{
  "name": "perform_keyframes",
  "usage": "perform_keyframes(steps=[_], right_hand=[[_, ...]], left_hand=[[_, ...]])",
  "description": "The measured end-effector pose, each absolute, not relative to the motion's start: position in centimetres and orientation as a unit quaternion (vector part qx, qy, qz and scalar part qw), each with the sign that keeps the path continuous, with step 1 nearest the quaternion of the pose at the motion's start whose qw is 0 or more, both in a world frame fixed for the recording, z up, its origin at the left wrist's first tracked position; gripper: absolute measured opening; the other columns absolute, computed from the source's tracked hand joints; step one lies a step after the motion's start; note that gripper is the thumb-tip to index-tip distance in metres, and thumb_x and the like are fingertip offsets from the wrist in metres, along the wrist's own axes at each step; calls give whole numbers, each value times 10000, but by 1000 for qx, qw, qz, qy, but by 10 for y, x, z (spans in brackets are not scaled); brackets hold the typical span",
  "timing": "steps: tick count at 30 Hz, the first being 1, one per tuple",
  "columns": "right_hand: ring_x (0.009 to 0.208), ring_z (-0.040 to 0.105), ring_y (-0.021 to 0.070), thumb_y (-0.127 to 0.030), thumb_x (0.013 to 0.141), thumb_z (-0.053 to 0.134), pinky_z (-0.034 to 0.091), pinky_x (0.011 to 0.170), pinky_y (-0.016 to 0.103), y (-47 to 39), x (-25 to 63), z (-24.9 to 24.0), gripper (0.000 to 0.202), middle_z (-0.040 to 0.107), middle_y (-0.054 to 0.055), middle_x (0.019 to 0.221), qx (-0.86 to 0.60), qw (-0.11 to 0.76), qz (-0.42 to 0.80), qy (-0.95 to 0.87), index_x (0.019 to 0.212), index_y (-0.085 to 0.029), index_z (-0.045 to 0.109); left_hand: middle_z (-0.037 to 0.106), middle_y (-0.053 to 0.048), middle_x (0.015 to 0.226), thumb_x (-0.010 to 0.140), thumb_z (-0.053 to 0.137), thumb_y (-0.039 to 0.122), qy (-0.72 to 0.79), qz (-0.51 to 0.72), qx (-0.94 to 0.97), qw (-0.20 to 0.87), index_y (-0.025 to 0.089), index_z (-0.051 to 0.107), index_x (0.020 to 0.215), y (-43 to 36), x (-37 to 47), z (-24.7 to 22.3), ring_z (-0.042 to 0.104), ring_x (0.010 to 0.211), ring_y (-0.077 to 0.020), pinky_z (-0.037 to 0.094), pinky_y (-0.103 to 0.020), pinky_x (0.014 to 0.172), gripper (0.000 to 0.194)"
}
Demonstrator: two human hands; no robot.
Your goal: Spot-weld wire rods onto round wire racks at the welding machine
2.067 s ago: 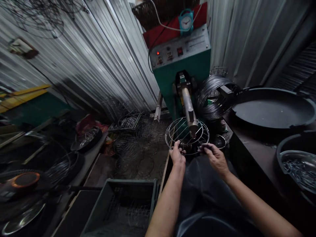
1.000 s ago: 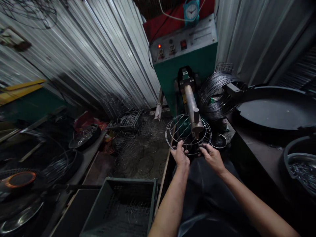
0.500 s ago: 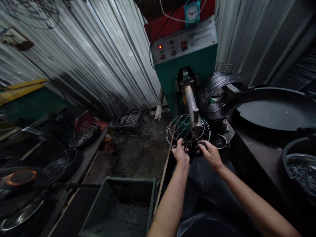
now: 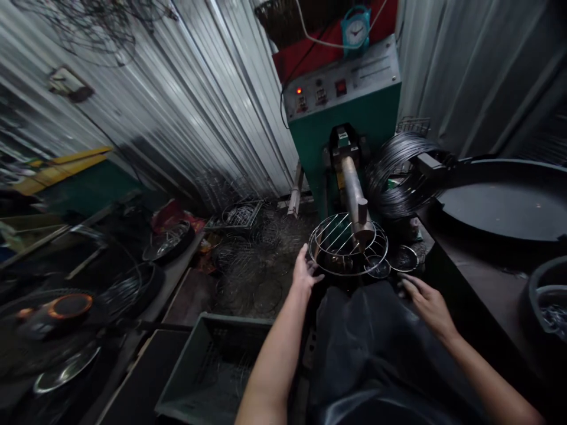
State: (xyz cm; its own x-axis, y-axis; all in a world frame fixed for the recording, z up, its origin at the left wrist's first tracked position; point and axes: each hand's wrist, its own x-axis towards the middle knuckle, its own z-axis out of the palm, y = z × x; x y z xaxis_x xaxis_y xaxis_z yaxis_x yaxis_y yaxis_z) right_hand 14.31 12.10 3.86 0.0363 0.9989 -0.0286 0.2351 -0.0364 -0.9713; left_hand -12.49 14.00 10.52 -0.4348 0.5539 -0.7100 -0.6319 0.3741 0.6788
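Note:
A round wire rack [image 4: 337, 235] with parallel bars sits below the metal arm [image 4: 357, 198] of a green machine [image 4: 305, 139]. My left hand [image 4: 305, 273] is at the rack's left edge, fingers spread; whether it touches the wire is hard to tell. Off to the right of the rack, my right hand [image 4: 426, 298] is near a small round dish [image 4: 404, 258]. Its fingertips are dark and blurred, so what they hold, if anything, cannot be made out. Another small round dish [image 4: 377, 267] lies by the rack's right edge.
A coil of wire [image 4: 398, 177] and a large dark pan [image 4: 509, 206] stand to the right. At the lower left is a green crate [image 4: 201, 354]. Wire pieces [image 4: 241, 254] lie on the floor. A blue clock [image 4: 355, 30] sits atop the machine.
Both hands have come away from the rack's front, my left hand to its left edge and my right hand outward and down to the right. The whole view has shifted slightly.

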Motion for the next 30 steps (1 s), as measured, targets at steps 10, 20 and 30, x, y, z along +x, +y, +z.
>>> perform_keyframes(steps=[10, 20, 30], right_hand=[[498, 610, 207, -470, 652, 503, 503, 532, 327, 89, 179, -29, 333, 651, 21, 565, -639, 371, 390, -550, 821, -213, 630], [765, 643, 188, -426, 787, 531, 502, 724, 313, 113, 115, 58, 295, 687, 73, 900, -480, 491, 473, -552, 954, -195, 606], [475, 587, 171, -443, 775, 512, 472, 540, 291, 133, 69, 80, 296, 611, -4, 514, -476, 429, 431, -635, 851, -183, 632]], left_hand=[[515, -10, 599, 591, 753, 399, 688, 407, 95, 593, 161, 497, 671, 192, -161, 115, 505, 532, -141, 486, -426, 639, 358], [412, 63, 462, 625, 722, 282, 668, 442, 103, 590, 165, 472, 595, 188, -152, 106, 399, 396, -72, 478, -324, 539, 278], [368, 87, 484, 483, 747, 259, 597, 621, 98, 498, 172, 424, 603, 148, -122, 96, 346, 390, -41, 298, -190, 364, 356]])
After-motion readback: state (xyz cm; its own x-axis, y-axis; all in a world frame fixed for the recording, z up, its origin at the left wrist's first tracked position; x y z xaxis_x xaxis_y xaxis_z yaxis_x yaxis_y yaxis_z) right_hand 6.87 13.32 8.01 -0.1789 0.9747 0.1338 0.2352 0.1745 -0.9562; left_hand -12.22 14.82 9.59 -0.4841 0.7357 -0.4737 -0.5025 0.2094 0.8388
